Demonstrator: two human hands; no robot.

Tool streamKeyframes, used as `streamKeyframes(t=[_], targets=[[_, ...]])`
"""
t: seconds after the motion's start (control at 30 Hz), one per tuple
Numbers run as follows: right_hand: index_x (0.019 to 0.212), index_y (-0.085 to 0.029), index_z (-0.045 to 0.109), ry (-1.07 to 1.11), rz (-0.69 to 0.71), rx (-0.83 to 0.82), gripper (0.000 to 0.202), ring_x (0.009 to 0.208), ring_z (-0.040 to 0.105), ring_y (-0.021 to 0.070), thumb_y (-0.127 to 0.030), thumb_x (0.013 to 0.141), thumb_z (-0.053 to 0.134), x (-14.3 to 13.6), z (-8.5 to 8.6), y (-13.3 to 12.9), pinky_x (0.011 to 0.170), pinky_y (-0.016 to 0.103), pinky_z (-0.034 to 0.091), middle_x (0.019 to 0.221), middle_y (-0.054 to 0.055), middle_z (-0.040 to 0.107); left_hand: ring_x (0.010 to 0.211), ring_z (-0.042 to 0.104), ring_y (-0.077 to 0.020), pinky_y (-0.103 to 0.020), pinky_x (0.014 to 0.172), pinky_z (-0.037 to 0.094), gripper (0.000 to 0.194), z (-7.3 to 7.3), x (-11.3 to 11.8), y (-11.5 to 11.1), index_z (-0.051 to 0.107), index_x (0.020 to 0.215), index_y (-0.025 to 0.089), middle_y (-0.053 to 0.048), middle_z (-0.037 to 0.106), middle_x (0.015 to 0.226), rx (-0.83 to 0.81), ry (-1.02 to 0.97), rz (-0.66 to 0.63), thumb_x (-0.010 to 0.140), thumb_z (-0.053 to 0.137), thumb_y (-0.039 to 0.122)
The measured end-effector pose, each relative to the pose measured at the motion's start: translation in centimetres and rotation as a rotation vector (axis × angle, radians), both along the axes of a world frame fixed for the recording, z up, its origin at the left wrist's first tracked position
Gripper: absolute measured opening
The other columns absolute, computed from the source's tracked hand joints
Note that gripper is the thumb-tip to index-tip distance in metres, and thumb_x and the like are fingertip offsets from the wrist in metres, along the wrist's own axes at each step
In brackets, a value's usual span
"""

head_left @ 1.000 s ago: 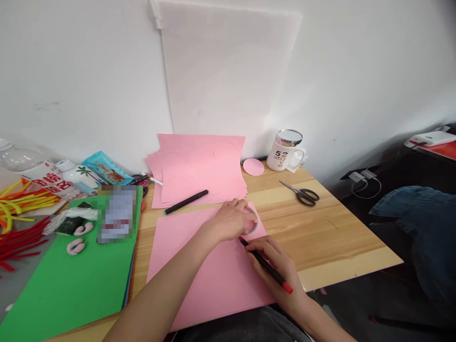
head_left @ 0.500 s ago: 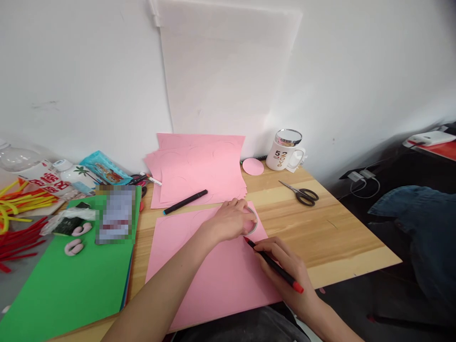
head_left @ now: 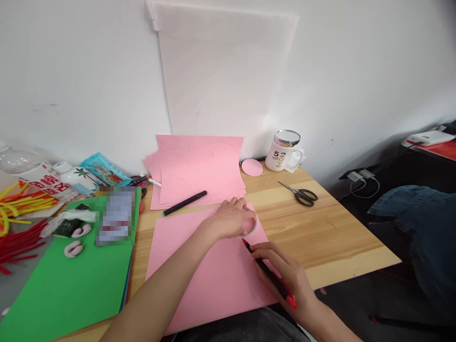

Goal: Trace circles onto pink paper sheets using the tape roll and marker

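Observation:
A sheet of pink paper [head_left: 213, 280] lies on the table under both hands. My left hand [head_left: 230, 218] presses a round lid [head_left: 252, 228] with a pale rim onto its upper right corner; pink shows inside the rim, and the fingers partly cover it. In my right hand [head_left: 281, 270] is a black marker [head_left: 267, 273] with a red end, its red tip pointing at the paper just below the lid. Whether the tip touches the paper I cannot tell. Faint drawn curves show near the sheet's top edge.
Pink sheets with drawn circles [head_left: 199, 166] lean at the wall. Nearby are a capped black marker [head_left: 185, 203], a pink paper disc [head_left: 252, 167], a white mug [head_left: 280, 154] and scissors [head_left: 302, 195]. Leftward lie green paper [head_left: 78, 294], a pixelated rectangle [head_left: 116, 216] and pipe cleaners [head_left: 21, 237].
My right hand and the marker have shifted slightly left and down, the tip now a little farther below the lid's rim. My left hand stays on the lid.

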State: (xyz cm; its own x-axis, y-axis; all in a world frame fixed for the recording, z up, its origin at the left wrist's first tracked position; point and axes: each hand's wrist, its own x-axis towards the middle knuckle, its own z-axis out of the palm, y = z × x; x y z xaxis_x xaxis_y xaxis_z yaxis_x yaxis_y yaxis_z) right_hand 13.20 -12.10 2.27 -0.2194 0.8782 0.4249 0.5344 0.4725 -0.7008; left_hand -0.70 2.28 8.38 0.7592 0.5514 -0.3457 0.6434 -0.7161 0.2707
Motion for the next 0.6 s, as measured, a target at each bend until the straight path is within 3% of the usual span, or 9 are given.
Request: streamKeyframes(t=[0.33,0.6], targets=[[0.112,-0.019,0.056,-0.077,0.132,0.098,0.037,0.099,0.061,0.0255,-0.009,0.081,0.039,-1.3,0.0,1.3,0.078,0.036,0.055,0.108,0.014,0.064,0.115,0.039,-0.0237,-0.036,0.094,0.036,0.043,-0.3,0.3,0.4,0.055,0.119,0.034,-0.005,0.043,0.124,-0.001,0.028,-0.015,0.078,0.066,0.026],[0.106,-0.014,0.057,-0.24,0.093,0.23,0.039,0.101,0.059,0.0271,0.002,0.077,0.036,-3.5,-0.1,2.8,0.084,0.042,0.055,0.104,0.016,0.063,0.114,0.041,-0.0241,-0.036,0.093,0.036,0.043,-0.5,0.3,0.6,0.057,0.119,0.032,-0.007,0.045,0.122,0.014,0.016,-0.025,0.077,0.067,0.026]])
